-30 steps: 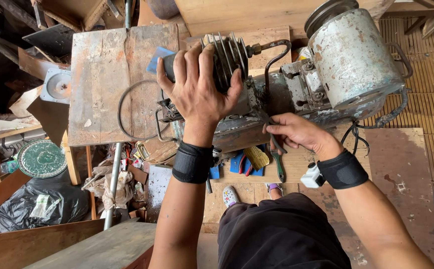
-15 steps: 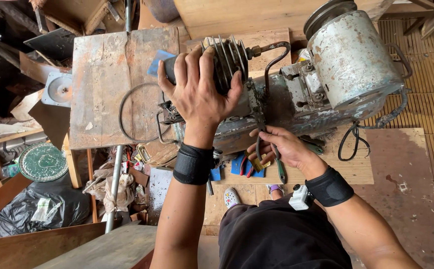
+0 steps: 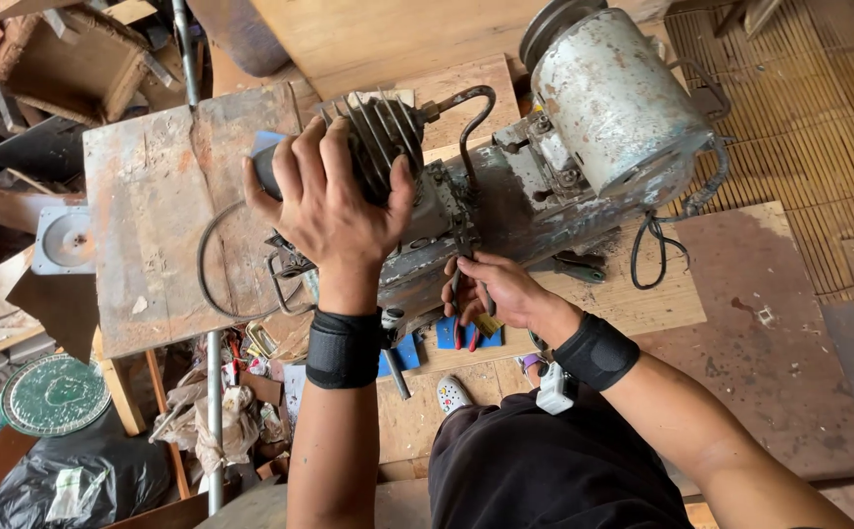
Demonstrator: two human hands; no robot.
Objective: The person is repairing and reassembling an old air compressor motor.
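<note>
My left hand (image 3: 334, 201) has its fingers wrapped over the compressor's finned cylinder head (image 3: 378, 142); at its 4 o'clock, my right hand (image 3: 500, 292) grips red-handled pliers (image 3: 462, 318) against the pump body (image 3: 505, 211).

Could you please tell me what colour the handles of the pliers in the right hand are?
Red, as far as the head view shows; the right hand partly covers the pliers.

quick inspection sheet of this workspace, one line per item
surface: worn wooden board on plywood.
job's things: old compressor, finned cylinder head, grey tank.
clutter: blue card, scraps below the bench.
hands: left hand grips the cylinder head; right hand holds red-handled pliers against the compressor body.
cables: black cord loops under the tank.
surroundings: round green disc, black bag, slatted floor.
</note>
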